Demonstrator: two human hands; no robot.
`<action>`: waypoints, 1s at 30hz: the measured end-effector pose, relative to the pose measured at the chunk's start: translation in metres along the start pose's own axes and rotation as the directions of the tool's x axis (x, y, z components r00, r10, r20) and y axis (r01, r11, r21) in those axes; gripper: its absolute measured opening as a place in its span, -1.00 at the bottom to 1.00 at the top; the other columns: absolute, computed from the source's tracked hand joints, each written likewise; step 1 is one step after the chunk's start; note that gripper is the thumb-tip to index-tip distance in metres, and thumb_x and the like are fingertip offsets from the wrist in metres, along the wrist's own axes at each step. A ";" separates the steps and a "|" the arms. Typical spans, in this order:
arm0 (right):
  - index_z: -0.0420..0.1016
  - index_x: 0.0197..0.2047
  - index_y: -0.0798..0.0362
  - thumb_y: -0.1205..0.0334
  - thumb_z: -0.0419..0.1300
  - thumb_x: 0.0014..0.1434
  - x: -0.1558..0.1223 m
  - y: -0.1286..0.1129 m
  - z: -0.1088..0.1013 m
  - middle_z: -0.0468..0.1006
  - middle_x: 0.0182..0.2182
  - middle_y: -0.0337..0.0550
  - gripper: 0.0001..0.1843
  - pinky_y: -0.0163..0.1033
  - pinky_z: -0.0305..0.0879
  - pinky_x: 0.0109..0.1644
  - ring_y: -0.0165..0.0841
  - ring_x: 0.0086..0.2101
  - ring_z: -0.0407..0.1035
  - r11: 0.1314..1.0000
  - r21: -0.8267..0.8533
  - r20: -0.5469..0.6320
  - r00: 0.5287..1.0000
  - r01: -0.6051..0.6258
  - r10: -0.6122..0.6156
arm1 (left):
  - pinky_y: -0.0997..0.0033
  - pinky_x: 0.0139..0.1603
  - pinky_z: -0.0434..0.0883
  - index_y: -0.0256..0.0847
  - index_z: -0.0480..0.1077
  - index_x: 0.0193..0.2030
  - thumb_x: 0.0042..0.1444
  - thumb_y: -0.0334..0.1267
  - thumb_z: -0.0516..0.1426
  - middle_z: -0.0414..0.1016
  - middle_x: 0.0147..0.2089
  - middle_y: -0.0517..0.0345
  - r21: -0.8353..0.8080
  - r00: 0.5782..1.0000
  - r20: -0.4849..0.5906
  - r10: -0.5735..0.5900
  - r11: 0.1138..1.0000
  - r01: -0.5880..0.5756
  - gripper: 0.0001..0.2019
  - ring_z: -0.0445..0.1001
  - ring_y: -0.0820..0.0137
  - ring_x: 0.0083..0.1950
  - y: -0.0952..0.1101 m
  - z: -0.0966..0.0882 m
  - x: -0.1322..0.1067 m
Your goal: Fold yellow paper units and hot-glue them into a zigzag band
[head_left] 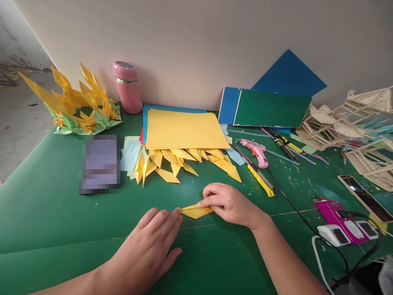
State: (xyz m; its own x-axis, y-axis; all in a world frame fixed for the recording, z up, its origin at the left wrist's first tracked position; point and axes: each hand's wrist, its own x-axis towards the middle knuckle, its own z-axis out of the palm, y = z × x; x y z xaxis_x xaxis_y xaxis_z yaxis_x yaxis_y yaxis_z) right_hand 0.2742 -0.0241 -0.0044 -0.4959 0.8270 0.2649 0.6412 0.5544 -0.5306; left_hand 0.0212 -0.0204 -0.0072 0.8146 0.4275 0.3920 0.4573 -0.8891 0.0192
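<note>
A small folded yellow paper piece point(195, 211) lies on the green table cover point(61, 213) between my hands. My left hand point(153, 241) lies flat with its fingers stretched out, the fingertips touching the piece's left tip. My right hand point(229, 203) has its fingers curled and pressed down on the right end of the piece. Just beyond lies a heap of several folded yellow paper points point(184, 162), partly under a stack of yellow sheets point(184, 129).
A pink bottle point(128, 87) stands by the wall, a yellow-green paper model point(76, 106) at far left. Right of centre lie a pink glue gun point(256, 150), a yellow utility knife point(259, 176), blue and green card point(270, 107), stick frames point(353, 123), a power strip point(340, 227) and phone point(365, 198).
</note>
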 end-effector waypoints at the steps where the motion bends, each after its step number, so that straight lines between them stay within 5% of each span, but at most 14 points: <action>1: 0.60 -0.23 0.04 0.48 0.01 0.23 0.000 -0.001 -0.001 0.43 -0.40 -0.13 -0.66 -0.30 0.29 -0.36 -0.37 -0.37 0.33 1.000 -0.031 0.000 1.000 0.004 -0.004 | 0.22 0.02 0.19 -0.23 0.50 -0.06 0.37 -0.12 -0.24 0.56 -0.03 0.13 0.002 1.000 0.001 0.000 1.000 0.000 -0.49 0.38 0.27 -0.14 0.000 0.000 -0.001; 11: 0.61 -0.23 0.04 0.53 0.00 0.11 -0.001 -0.009 -0.005 0.40 -0.43 -0.14 -0.61 -0.28 0.26 -0.38 -0.36 -0.39 0.27 0.999 -0.047 0.010 1.000 -0.021 0.022 | 0.21 0.01 0.21 -0.26 0.48 -0.04 0.36 -0.16 -0.22 0.56 -0.03 0.10 0.024 1.000 -0.003 -0.001 1.000 0.001 -0.53 0.37 0.25 -0.13 0.001 0.003 -0.001; 18: 0.55 -0.07 -0.01 0.16 0.29 0.12 0.005 -0.014 -0.002 0.44 -0.27 -0.10 -0.71 -0.12 0.31 -0.13 -0.28 -0.24 0.29 0.987 -0.156 0.042 0.998 -0.039 0.047 | 0.27 -0.12 0.30 -0.24 0.46 -0.12 0.27 -0.29 -0.05 0.54 -0.22 0.11 -0.022 0.999 0.006 0.037 0.999 -0.036 -0.73 0.35 0.30 -0.26 -0.005 -0.001 0.006; 24: 0.55 -0.17 0.11 0.24 0.10 0.29 0.011 -0.018 0.014 0.49 -0.32 -0.09 -0.79 -0.20 0.29 -0.19 -0.33 -0.29 0.30 0.972 -0.161 -0.035 0.983 0.170 -0.178 | 0.30 -0.19 0.34 -0.22 0.43 -0.16 0.24 -0.36 -0.02 0.47 -0.28 0.10 -0.072 0.997 0.075 0.026 0.997 -0.021 -0.79 0.34 0.32 -0.28 -0.010 -0.002 0.012; 30: 0.52 -0.19 0.09 0.27 0.02 0.33 0.015 -0.024 0.021 0.52 -0.34 -0.11 -0.76 -0.26 0.30 -0.26 -0.36 -0.34 0.32 0.981 -0.140 0.048 0.990 0.136 -0.131 | 0.32 -0.19 0.32 -0.19 0.43 -0.13 0.31 -0.38 -0.12 0.46 -0.30 0.13 -0.205 0.996 0.091 0.021 0.979 -0.001 -0.71 0.32 0.35 -0.28 -0.019 0.000 0.012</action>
State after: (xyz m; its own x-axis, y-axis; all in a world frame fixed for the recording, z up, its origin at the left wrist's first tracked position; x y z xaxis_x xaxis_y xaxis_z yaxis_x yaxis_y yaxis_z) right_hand 0.2390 -0.0276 -0.0047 -0.6029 0.7421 0.2930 0.6432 0.6694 -0.3718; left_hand 0.0223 0.0017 -0.0025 0.8531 0.4222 0.3066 0.3733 -0.9044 0.2067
